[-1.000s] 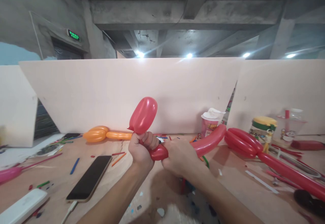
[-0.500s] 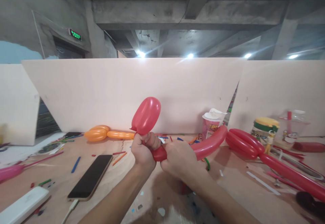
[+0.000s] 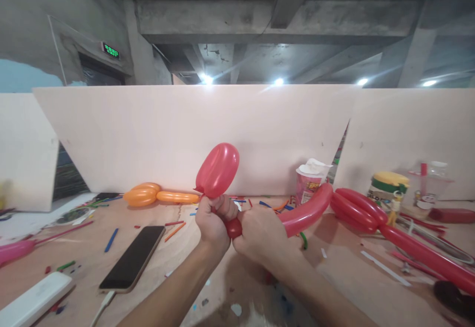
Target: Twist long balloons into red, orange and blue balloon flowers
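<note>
Both hands grip a red modelling balloon (image 3: 218,169) above the table. My left hand (image 3: 215,220) is closed round it just below a fat, looped section that stands up above the fist. My right hand (image 3: 260,233) is wrapped round the same balloon close beside the left, knuckles up. A small bulge of red shows between the two fists. From the right hand a long, curved length runs out to the right and bends upward at its end. The part inside the fingers is hidden.
An orange balloon (image 3: 143,195) lies at the back left, and a twisted red balloon (image 3: 358,210) at the right. A phone (image 3: 132,258), a white power bank (image 3: 35,301), a pink paper cup (image 3: 307,186) and a yellow-lidded tub (image 3: 389,186) stand or lie around. Balloon scraps litter the table.
My left hand has moved slightly right, carrying the looped section with it, and the fists are closer together. The red bulge between them looks smaller and rounder.
</note>
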The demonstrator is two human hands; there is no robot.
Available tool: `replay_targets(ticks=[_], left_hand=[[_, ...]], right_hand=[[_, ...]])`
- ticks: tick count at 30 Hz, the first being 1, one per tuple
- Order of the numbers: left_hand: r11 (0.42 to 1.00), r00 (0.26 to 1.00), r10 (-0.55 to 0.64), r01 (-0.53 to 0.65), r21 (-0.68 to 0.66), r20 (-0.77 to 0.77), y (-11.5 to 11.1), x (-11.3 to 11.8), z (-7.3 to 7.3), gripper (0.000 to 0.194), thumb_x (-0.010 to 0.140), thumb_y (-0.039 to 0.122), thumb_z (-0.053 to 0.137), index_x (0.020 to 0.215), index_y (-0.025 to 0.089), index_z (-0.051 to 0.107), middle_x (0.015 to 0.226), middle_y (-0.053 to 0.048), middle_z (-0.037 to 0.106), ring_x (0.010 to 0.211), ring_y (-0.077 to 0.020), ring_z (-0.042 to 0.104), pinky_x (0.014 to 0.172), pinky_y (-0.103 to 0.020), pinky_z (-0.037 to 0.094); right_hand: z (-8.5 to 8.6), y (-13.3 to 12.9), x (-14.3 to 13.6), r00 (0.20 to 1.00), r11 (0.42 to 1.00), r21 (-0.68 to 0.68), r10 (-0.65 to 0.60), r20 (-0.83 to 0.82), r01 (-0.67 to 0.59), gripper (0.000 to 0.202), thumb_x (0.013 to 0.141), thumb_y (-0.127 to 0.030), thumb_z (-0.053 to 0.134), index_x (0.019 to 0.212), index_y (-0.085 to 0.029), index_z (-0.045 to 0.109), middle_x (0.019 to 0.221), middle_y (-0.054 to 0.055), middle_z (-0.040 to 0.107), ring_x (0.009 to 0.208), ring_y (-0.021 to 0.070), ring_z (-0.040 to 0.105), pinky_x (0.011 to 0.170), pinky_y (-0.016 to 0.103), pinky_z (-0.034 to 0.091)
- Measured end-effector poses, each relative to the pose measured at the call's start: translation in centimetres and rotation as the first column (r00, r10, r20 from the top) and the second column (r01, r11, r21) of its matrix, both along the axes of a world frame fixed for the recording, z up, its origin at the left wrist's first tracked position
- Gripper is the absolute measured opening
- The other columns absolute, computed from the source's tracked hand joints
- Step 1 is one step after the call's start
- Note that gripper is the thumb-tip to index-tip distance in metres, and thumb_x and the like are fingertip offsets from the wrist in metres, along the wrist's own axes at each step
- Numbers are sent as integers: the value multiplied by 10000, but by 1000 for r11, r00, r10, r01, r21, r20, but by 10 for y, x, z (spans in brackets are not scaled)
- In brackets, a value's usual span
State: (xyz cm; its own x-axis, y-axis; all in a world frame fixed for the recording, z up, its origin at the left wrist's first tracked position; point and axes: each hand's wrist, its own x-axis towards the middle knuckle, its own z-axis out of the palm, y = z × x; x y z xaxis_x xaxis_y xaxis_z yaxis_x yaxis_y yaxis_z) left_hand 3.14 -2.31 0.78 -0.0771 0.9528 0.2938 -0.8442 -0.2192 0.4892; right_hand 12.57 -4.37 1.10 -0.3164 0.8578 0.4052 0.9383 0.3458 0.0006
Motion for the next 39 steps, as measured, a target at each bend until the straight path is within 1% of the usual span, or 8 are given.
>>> replay_targets(ticks=[4, 8, 11, 15, 18, 24, 31, 39], left_hand=[[1000, 1000, -17, 17, 25, 7, -2, -8, 9, 237, 603, 190, 445, 432, 187, 282, 389, 59, 157, 327, -70, 176, 363, -226, 188], [994, 1000, -12, 14, 107, -19, -3, -19, 21, 171, 642, 214, 461, 486, 172, 406, 420, 35, 324, 372, -96, 363, 440, -243, 350], [991, 998, 36, -29, 133, -51, -1, -24, 23, 151, 687, 241, 498, 556, 166, 485, 497, 12, 446, 467, -125, 471, 532, -282, 429], [993, 998, 58, -56, 99, -11, 7, -27, 22, 124, 698, 235, 554, 604, 165, 511, 538, 15, 485, 518, -122, 498, 592, -286, 455], [996, 997, 57, -61, 67, 56, 11, -28, 24, 111, 696, 232, 589, 638, 165, 522, 559, 22, 498, 539, -113, 509, 616, -276, 461], [998, 997, 67, -67, 18, 33, 11, -28, 22, 269, 711, 201, 549, 499, 171, 387, 425, 55, 339, 386, -76, 352, 440, -217, 348], [999, 999, 48, -48, -7, 15, 16, -28, 15, 334, 679, 143, 480, 455, 198, 238, 380, 78, 146, 336, -64, 112, 355, -221, 146], [1000, 999, -1, 1, -2, 33, 11, -29, 17, 349, 679, 169, 448, 469, 210, 173, 414, 76, 71, 350, -71, 64, 357, -236, 104]], right_hand=[[3, -1, 5, 999, 1000, 2, 13, -29, -13, 193, 617, -196, 478, 695, -171, 653, 707, 102, 682, 654, 241, 611, 560, 296, 305], [4, -1, 8, 995, 999, 29, 31, -98, -29, 182, 673, -210, 486, 783, -196, 630, 737, 70, 681, 702, 231, 609, 616, 297, 309], [4, 2, 11, 986, 998, 51, 29, -162, -21, 155, 720, -257, 504, 818, -201, 609, 757, 56, 679, 726, 227, 611, 633, 293, 304], [8, 6, 24, 971, 997, 54, 69, -229, -58, 202, 733, -283, 550, 914, -221, 614, 837, 30, 683, 761, 205, 616, 620, 269, 297], [12, 7, 33, 972, 998, 65, 29, -234, -14, 201, 735, -326, 573, 900, -225, 629, 818, 27, 681, 736, 198, 604, 599, 261, 282], [9, 7, 31, 978, 992, 101, 98, -186, -80, 191, 714, -280, 555, 870, -213, 643, 804, 47, 676, 743, 201, 591, 640, 269, 304], [2, 5, 22, 990, 995, 98, 26, -136, -13, 133, 644, -278, 543, 743, -220, 609, 714, 31, 662, 650, 203, 573, 585, 286, 256], [4, 1, 15, 993, 995, 102, 22, -117, -10, 116, 627, -279, 539, 705, -223, 603, 691, 29, 664, 636, 206, 563, 572, 294, 226]])
